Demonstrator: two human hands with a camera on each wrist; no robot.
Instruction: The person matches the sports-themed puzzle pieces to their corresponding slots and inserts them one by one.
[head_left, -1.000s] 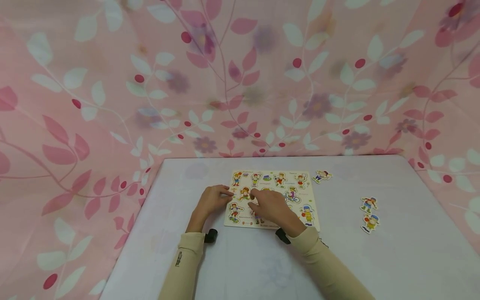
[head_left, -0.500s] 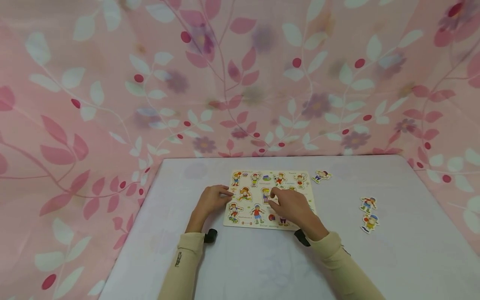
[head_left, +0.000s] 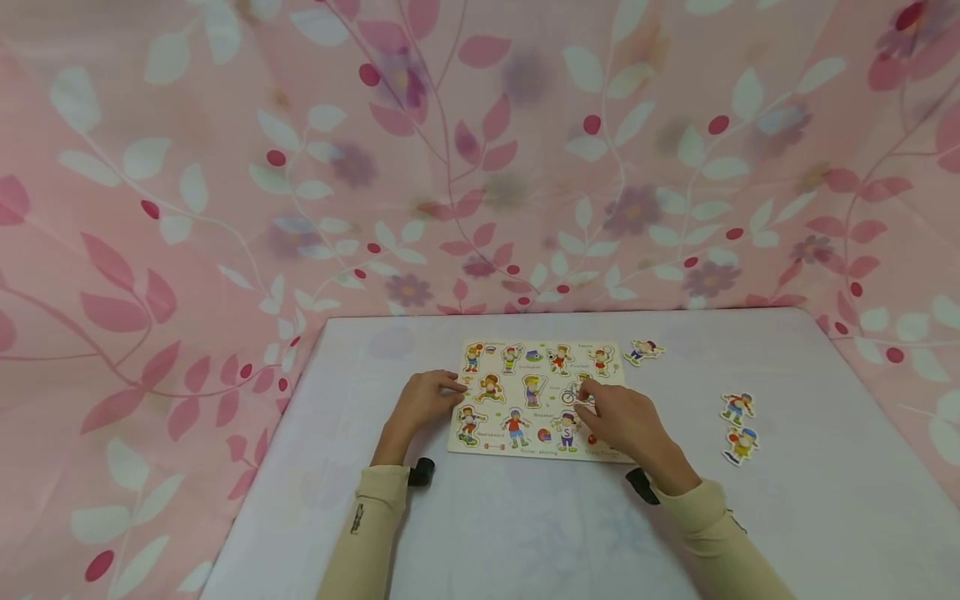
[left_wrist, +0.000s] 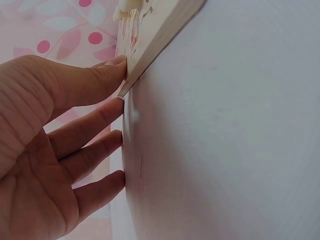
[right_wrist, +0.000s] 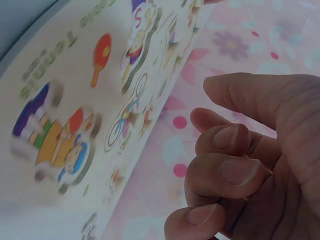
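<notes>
A flat children's puzzle board (head_left: pixel 495 417) with several cut-out sports figures lies on the white-covered table. My left hand (head_left: pixel 422 406) rests at the board's left edge; in the left wrist view the thumb (left_wrist: pixel 95 82) touches its border while the other fingertips reach the cloth. Over the right part of the board hovers my right hand (head_left: pixel 630 421), its fingers loosely bent and nothing visible between them. It partly hides a cyclist figure (head_left: pixel 570 394). A table tennis figure (right_wrist: pixel 65 145) shows in the right wrist view.
Three loose figure pieces lie right of the board: one near its far corner (head_left: pixel 644 352), a blue-shorts figure (head_left: pixel 738 409) and a yellow-clad figure (head_left: pixel 741 446). A pink floral curtain (head_left: pixel 480 167) hangs behind the table.
My right hand has moved rightward across the board, from near the middle figures to the cyclist figure, uncovering the centre ones. The left hand and the loose pieces have stayed put.
</notes>
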